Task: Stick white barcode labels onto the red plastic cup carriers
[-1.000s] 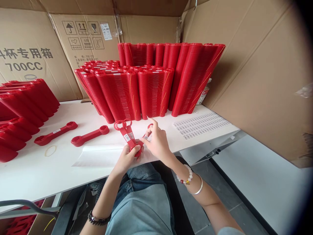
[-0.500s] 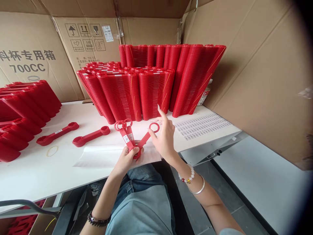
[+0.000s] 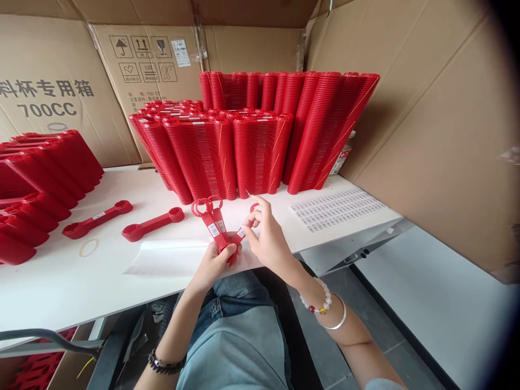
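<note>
My left hand (image 3: 219, 257) is closed around the lower ends of several red cup carriers (image 3: 214, 226), flat plastic bars with ring ends. They fan out, and white barcode labels show on the left ones. One more carrier (image 3: 241, 233) points up to the right from the same grip, with a white label on its bar. My right hand (image 3: 266, 233) is at this carrier's upper part, thumb and bent fingers closed about it, index finger raised. Those fingers mostly cover its ring. Beneath my hands lies a white backing sheet (image 3: 170, 257).
Tall stacks of red carriers (image 3: 260, 157) stand at the back, more stacks (image 3: 49, 179) at left. Two short carrier stacks (image 3: 154, 223) and a rubber band (image 3: 88, 248) lie left of my hands. A barcode label sheet (image 3: 339, 208) lies right. Cardboard walls (image 3: 252, 49) enclose the table.
My right hand's fingers have bent inward and closed over the right-hand carrier, hiding most of its ring. A white label now shows on that carrier's bar. My left hand keeps its grip.
</note>
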Demonstrator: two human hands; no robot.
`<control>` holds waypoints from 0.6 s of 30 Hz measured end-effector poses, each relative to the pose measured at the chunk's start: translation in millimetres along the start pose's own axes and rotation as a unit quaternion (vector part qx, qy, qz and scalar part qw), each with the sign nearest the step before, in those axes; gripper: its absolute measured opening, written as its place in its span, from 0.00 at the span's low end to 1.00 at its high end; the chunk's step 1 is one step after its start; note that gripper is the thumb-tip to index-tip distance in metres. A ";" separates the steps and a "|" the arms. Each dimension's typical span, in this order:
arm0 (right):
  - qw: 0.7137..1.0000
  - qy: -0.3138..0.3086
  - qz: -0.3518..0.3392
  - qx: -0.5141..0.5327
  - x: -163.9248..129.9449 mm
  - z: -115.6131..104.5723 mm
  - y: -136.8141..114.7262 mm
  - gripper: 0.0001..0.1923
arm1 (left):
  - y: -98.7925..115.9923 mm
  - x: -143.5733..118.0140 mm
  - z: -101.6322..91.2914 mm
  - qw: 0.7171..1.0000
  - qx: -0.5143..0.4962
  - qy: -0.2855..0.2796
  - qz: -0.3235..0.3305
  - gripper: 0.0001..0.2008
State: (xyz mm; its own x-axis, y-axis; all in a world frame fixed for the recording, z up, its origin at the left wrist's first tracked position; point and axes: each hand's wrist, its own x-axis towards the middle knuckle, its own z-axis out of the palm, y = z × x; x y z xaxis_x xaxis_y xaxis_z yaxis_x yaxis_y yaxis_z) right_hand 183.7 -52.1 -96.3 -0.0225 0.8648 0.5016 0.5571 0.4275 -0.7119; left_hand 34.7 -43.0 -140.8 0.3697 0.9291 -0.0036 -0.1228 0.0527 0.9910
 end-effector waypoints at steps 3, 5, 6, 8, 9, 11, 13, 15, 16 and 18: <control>1.000 -0.005 0.005 -0.010 1.1 0.2 1.6 0.29 | -0.3 0.2 0.2 1.000 0.003 -0.003 0.001 0.12; 1.000 -0.011 0.003 -0.014 1.6 0.2 2.4 0.29 | -1.1 0.5 0.0 1.000 0.003 -0.005 0.004 0.12; 1.000 -0.013 0.002 -0.015 1.9 0.3 3.0 0.28 | -1.7 0.7 -0.2 1.000 0.003 -0.005 0.004 0.12; 1.000 -0.015 -0.003 -0.018 2.3 0.6 4.4 0.28 | -3.0 1.2 -0.9 1.000 0.004 -0.005 0.005 0.12; 1.000 -0.017 -0.004 -0.020 2.5 0.8 5.2 0.28 | -3.8 1.5 -1.4 1.000 0.004 -0.005 0.005 0.13; 0.999 -0.020 -0.007 -0.026 2.9 1.3 6.5 0.28 | -5.3 1.9 -2.4 1.000 0.005 -0.006 0.006 0.14; 0.999 -0.022 -0.009 -0.031 3.2 1.8 7.5 0.28 | -6.7 2.1 -3.4 1.000 0.005 -0.007 0.008 0.14; 0.999 -0.021 -0.010 -0.034 3.3 2.2 8.1 0.27 | -7.8 2.2 -4.1 1.000 0.003 -0.009 0.009 0.15; 0.999 -0.020 -0.011 -0.034 3.4 2.4 8.3 0.27 | -8.3 2.1 -4.4 1.000 0.003 -0.008 0.010 0.15; 0.999 -0.019 -0.012 -0.036 3.4 2.6 8.9 0.27 | -9.2 2.1 -4.8 1.000 0.005 -0.007 0.010 0.16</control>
State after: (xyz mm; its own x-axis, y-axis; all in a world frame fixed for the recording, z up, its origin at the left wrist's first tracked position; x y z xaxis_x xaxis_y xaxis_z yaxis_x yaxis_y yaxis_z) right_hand 186.5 -44.7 -102.2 -0.0669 0.8643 0.4985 0.6149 0.4291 -0.6616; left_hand 32.2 -39.7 -150.6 0.3802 0.9247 0.0175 -0.1209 0.0310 0.9922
